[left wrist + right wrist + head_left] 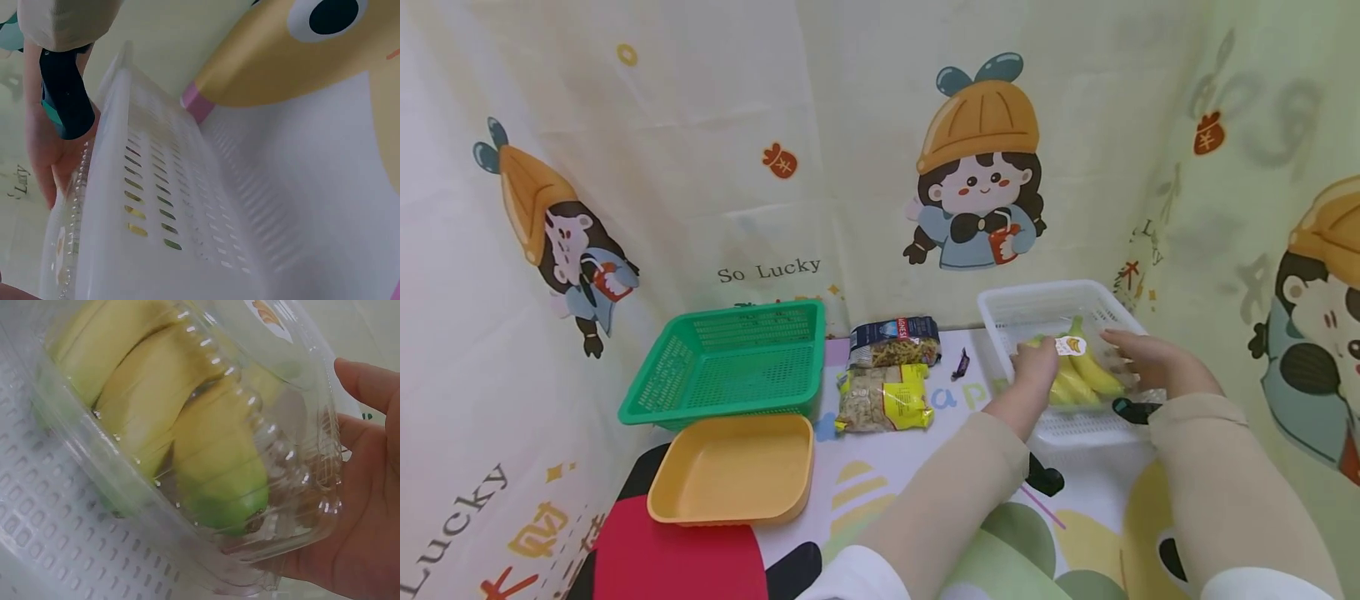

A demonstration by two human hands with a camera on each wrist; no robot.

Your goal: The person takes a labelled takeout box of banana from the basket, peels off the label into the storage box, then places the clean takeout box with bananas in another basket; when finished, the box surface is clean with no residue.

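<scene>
Several yellow bananas point(1086, 379) with green tips lie inside a clear plastic box point(300, 525), which has a white sticker on its lid. The box sits within a white perforated basket point(1063, 292) at the right, slanted in the right wrist view. My left hand point(1036, 371) grips the box's left side, its fingertips hidden. At the opposite end, my right hand point(1165, 364) holds the box with fingers under and behind the plastic and thumb along the upper side. In the left wrist view, the basket wall point(169, 187) covers most of the box.
Left of the basket lie a small purple-wrapped candy point(961, 364), a dark pasta bag point(895, 342) and a yellow-labelled bag point(883, 398). Farther left stand a green basket point(658, 383) and a yellow-orange tray point(737, 471). Printed cloth hangs behind the table.
</scene>
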